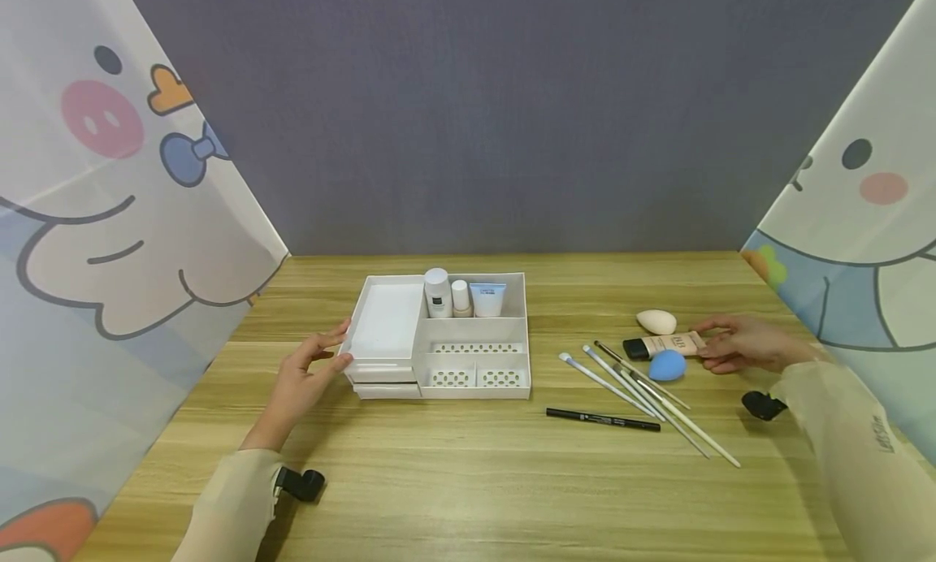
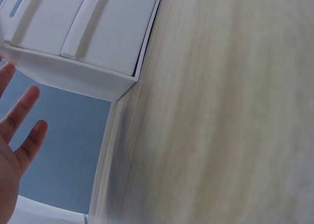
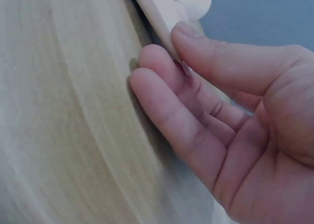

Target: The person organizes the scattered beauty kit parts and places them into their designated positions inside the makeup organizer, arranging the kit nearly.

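Observation:
Near the left side of the white desktop organizer (image 1: 387,322), my left hand (image 1: 301,375) has its fingertips and thumb at the box's edge. The left wrist view shows that hand's fingers (image 2: 24,108) spread and fairly straight beside the drawer box (image 2: 78,71). My right hand (image 1: 756,344) pinches the flat end of a beige BB cream tube (image 1: 683,343) with a black cap. In the right wrist view the thumb lies on top of the tube (image 3: 159,15) and the fingers curl under its end. A blue makeup sponge (image 1: 667,365) and a cream-coloured sponge (image 1: 656,322) lie by the tube.
Several makeup brushes (image 1: 610,385) lie fanned out left of the blue sponge. A black pen (image 1: 603,420) is in front of them. The organizer's back compartment holds a white bottle (image 1: 438,294), a small white-capped bottle (image 1: 461,299) and a pale blue tube (image 1: 487,300).

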Demonstrator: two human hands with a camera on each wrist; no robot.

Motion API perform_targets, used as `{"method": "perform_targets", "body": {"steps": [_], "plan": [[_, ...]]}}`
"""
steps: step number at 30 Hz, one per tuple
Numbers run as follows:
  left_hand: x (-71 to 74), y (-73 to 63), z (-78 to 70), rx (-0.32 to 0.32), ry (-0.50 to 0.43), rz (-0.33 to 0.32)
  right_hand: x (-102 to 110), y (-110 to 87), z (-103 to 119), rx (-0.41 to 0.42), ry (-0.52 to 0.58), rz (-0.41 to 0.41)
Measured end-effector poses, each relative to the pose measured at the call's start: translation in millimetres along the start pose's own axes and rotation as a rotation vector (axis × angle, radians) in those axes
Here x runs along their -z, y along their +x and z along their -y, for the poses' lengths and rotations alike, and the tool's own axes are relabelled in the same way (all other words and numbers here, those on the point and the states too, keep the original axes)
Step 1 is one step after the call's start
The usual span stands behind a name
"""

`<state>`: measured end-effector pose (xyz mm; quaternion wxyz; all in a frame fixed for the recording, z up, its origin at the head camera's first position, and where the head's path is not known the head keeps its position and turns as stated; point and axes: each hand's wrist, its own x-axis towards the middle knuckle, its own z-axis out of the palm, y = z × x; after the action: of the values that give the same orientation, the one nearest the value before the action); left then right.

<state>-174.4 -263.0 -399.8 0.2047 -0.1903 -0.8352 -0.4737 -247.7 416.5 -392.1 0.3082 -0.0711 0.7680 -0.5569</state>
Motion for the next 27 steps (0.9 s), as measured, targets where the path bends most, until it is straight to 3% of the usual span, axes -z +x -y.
{"method": "perform_targets", "body": {"steps": [5,9,12,16,19,27], "plan": [[-0.2,0.4,0.0,-0.002,0.002,0.000,7,-2.9,-9,0.116,0.238,0.122],[-1.3,1.1,-0.8,-0.001,0.004,-0.005,9,-2.7,-12,0.190,0.329,0.190],[-1.2,1.7,-11.1,0.001,0.008,-0.003,7,-2.2,-11,0.221,0.316,0.174],[-0.1,2.0,-10.0,-0.002,0.001,-0.002,2,-1.3,-3,0.255,0.283,0.122],[0.0,1.7,0.2,-0.006,-0.006,-0.003,-2,-0.6,3,0.284,0.280,0.103],[-1.3,1.7,-3.9,-0.013,-0.008,-0.007,-13,2.3,23,0.334,0.224,0.038]]}}
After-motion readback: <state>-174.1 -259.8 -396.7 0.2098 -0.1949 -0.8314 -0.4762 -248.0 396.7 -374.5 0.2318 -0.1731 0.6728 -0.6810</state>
